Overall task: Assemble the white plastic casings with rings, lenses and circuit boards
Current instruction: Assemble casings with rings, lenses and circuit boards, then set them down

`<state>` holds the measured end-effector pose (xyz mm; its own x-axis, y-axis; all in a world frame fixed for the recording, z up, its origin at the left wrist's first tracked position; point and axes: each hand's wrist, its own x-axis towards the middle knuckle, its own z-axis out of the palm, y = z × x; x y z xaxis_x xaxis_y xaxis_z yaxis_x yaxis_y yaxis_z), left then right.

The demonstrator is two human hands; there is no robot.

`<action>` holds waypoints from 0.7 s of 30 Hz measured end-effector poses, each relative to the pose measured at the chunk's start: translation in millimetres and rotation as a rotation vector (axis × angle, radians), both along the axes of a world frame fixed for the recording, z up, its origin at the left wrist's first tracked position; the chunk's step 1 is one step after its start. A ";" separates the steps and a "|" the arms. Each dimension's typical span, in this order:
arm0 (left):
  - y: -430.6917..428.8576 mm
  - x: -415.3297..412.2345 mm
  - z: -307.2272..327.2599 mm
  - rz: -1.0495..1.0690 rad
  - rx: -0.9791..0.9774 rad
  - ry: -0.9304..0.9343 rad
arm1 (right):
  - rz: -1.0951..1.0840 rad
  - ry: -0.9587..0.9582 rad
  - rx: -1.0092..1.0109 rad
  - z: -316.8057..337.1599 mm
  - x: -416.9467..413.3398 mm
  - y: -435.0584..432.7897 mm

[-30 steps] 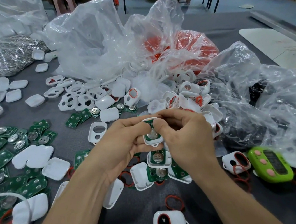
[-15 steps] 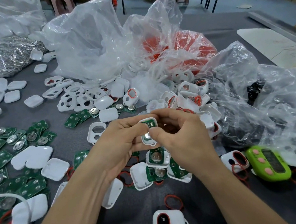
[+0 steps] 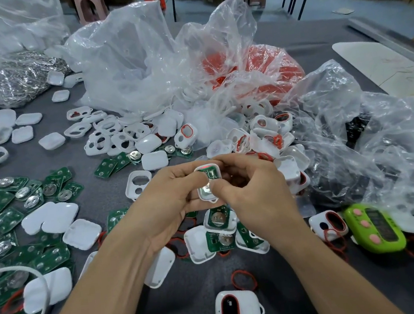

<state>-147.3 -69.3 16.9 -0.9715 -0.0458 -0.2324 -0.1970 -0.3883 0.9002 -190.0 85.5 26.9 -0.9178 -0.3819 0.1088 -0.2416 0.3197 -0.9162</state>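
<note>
A white casing (image 3: pixel 208 183) is being held open side up between both hands, above the desk (image 3: pixel 183 302), with a green circuit board (image 3: pixel 211 175) lying inside it. The left hand (image 3: pixel 159 205) is cradling the shell, its fingers (image 3: pixel 188 175) curling round the left edge. The right hand (image 3: pixel 256 197) is pinching it from the other side, its thumb pressing on the board's silver cell. Just beneath the fingers, more open casings holding boards (image 3: pixel 219 219) are lying on the desk. Nearer the person, a closed casing with a red ring (image 3: pixel 236 311) is lying face up. Beyond the fingers, a clear bag (image 3: pixel 255 71) is holding a mass of red rings. To its left, a crumpled clear bag (image 3: pixel 129 56) is lying open with white shells heaped at its mouth. Far to the left, a third bag (image 3: pixel 24 75) is holding silvery metal pieces
</note>
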 end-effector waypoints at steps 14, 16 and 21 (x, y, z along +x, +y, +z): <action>-40.0 1.5 3.2 0.265 0.225 -0.021 | 0.195 0.281 0.482 11.2 12.9 9.1; -41.8 0.8 3.2 0.292 0.199 -0.023 | 0.192 0.349 0.573 9.4 12.4 8.6; -46.5 0.4 3.4 0.323 0.153 -0.036 | -0.025 0.436 0.621 9.8 5.8 11.7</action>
